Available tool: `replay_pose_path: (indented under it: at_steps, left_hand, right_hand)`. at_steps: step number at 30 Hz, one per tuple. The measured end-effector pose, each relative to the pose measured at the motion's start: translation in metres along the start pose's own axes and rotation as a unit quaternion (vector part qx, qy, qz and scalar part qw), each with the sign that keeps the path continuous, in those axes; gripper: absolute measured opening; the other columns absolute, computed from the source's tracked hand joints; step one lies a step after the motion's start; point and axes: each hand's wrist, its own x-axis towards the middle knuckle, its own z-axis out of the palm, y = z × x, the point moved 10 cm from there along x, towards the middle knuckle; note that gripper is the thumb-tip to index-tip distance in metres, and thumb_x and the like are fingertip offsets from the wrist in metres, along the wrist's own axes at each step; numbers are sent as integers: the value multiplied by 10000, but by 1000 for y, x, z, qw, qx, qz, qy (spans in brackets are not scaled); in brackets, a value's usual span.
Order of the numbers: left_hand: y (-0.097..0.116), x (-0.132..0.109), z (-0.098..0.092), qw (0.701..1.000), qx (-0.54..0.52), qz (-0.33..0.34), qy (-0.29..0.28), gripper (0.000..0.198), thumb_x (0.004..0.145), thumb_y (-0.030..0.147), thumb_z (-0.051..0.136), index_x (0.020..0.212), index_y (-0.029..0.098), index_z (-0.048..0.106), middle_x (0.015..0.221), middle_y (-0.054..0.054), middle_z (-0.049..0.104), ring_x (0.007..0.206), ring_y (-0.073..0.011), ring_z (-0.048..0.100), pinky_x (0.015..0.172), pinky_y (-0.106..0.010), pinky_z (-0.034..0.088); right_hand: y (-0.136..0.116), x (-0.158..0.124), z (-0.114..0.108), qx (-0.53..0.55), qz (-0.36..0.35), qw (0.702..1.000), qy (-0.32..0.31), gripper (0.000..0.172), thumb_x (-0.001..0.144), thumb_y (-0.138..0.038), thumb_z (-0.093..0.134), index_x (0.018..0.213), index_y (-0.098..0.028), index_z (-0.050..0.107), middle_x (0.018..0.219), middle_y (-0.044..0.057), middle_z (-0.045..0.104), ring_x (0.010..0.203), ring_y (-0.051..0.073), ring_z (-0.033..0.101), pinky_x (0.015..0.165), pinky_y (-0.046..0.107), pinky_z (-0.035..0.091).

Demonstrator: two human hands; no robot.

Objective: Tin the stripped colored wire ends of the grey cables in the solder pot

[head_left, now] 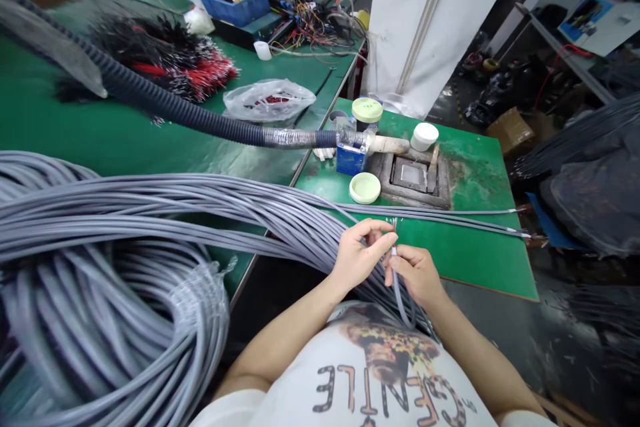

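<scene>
Close to my body, my right hand (414,271) is closed round the end of a grey cable (399,293), just below its stripped part. Thin coloured wires (395,225) stick up from that end. My left hand (361,250) pinches at these wires with thumb and index finger, its other fingers curled. Many more grey cables (240,203) run from the left and pass under my hands. Several cables with stripped ends lie across the green board (480,253) beyond my hands.
A soldering pot (414,175) in a stained tray stands ahead, with a ribbed hose (200,117) ending above it. Around it are a green-lidded jar (367,110), a white jar (424,136) and a pale green dish (365,187). A coiled cable bundle (115,320) fills the lower left.
</scene>
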Motion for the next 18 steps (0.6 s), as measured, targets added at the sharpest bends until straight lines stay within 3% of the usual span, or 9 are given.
replay_pose_path:
  at_steps: [10, 18]
  left_hand:
    - [-25, 2, 11, 983, -123, -126, -58, 200, 692, 300, 748, 786, 131, 698, 562, 28, 584, 504, -69, 507, 535, -195, 414]
    - [-28, 4, 13, 975, -151, -145, -77, 128, 717, 250, 701, 767, 132, 697, 602, 17, 613, 527, -66, 524, 552, -185, 428]
  right_hand:
    - [0, 1, 1, -2, 14, 1000, -2, 242, 859, -371, 603, 762, -159, 671, 528, 1, 655, 434, 87, 488, 475, 216, 344]
    - [1, 3, 1, -6, 18, 1000, -3, 252, 859, -383, 603, 767, -160, 676, 528, 2, 654, 437, 85, 484, 474, 215, 339]
